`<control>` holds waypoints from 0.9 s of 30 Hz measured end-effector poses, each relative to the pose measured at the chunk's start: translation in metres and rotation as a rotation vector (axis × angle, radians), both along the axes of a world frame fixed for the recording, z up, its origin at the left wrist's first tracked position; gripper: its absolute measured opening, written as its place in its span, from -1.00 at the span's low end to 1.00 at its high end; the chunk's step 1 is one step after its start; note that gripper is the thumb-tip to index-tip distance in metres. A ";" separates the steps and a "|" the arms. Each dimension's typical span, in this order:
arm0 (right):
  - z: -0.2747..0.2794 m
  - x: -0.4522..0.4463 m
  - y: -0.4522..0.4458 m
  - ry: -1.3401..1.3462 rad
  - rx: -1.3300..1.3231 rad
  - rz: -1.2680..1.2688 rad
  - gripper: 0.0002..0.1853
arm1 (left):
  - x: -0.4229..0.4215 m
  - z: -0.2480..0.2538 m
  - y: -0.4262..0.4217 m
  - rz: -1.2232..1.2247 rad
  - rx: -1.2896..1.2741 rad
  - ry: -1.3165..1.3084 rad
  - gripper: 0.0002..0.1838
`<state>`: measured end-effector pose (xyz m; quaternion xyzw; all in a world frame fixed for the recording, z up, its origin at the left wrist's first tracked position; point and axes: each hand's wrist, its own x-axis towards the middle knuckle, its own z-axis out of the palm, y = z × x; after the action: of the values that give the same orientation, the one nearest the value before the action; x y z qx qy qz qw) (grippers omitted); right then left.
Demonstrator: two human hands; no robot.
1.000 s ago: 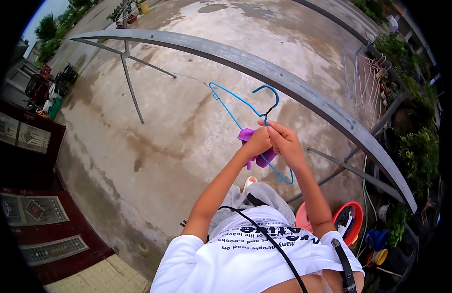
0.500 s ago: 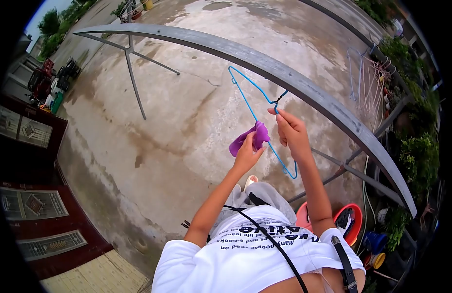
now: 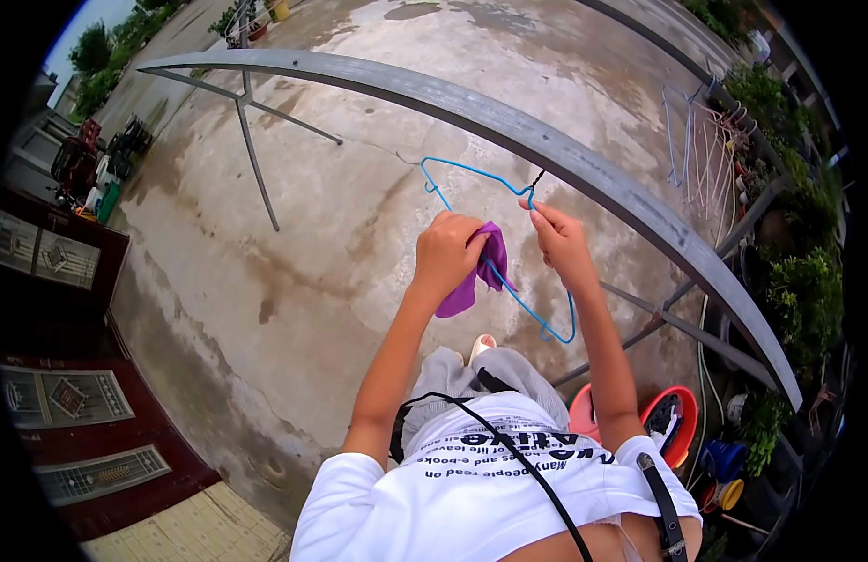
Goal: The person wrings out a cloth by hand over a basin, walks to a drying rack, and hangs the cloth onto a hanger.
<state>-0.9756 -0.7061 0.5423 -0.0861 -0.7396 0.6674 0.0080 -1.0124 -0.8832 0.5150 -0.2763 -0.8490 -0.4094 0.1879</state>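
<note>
A blue wire clothes hanger [image 3: 471, 168] hangs tilted below the grey metal bar, its neck close to a black twisted tie on the bar. My right hand [image 3: 563, 245] pinches the hanger at its neck. A purple cloth [image 3: 460, 295] is draped over the hanger's lower wire, with its larger part drooping on the near left side. My left hand [image 3: 448, 248] is closed on the cloth at the wire, back of the hand upward; some fingertips are hidden.
The long grey bar [image 3: 546, 139] crosses in front of me on splayed legs. Red basins [image 3: 689, 431] with dark laundry stand low at right, near a blue bucket [image 3: 724, 459]. More hangers [image 3: 710, 155] hang at far right. Dark red doors [image 3: 143, 403] are at left.
My left hand has moved up and turned over the wire, and the cloth now lies across it, hanging lower. The hanger has tilted, its left end dropping slightly.
</note>
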 end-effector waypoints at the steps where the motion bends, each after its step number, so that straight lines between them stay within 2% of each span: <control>1: -0.004 0.000 -0.001 -0.009 -0.007 -0.014 -0.70 | 0.000 0.010 0.001 -0.027 0.043 -0.036 -0.90; 4: -0.024 -0.005 0.005 -0.012 -0.013 -0.045 -0.70 | -0.004 0.028 0.003 -0.139 0.178 -0.112 -0.89; 8: -0.049 -0.012 0.010 -0.068 -0.061 -0.107 -0.70 | -0.011 0.049 -0.006 -0.311 0.607 -0.790 -0.87; 11: -0.055 -0.015 0.014 -0.082 -0.082 -0.159 -0.69 | -0.013 0.077 -0.024 -0.361 0.639 -0.872 -0.84; 12: -0.054 -0.016 0.016 -0.073 -0.097 -0.184 -0.69 | -0.009 0.091 -0.029 -0.354 0.613 -0.874 -0.82; 15: -0.047 -0.021 0.016 -0.026 -0.157 -0.257 -0.69 | 0.004 0.091 -0.045 -0.408 0.313 -0.747 -0.78; 18: -0.037 -0.031 0.018 0.041 -0.219 -0.325 -0.76 | 0.037 0.076 -0.048 -0.592 -0.167 -0.325 -0.68; 20: -0.033 -0.036 0.019 0.095 -0.246 -0.335 -0.78 | 0.062 0.048 -0.046 -0.716 -0.416 -0.569 -0.61; 22: -0.030 -0.041 0.023 0.155 -0.260 -0.317 -0.70 | 0.084 0.003 -0.044 -0.665 -0.745 -0.639 -0.61; 25: -0.025 -0.047 0.030 0.168 -0.261 -0.276 -0.63 | 0.105 -0.071 -0.054 -0.524 -0.702 -0.633 -0.69; 27: -0.018 -0.047 0.033 0.205 -0.252 -0.204 -0.65 | 0.102 -0.102 -0.059 -0.485 -0.528 -0.725 -0.79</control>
<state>-1.0222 -0.6726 0.5239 -0.0928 -0.6329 0.7558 0.1400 -0.9104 -0.9422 0.4128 -0.3438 -0.8455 -0.2822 -0.2956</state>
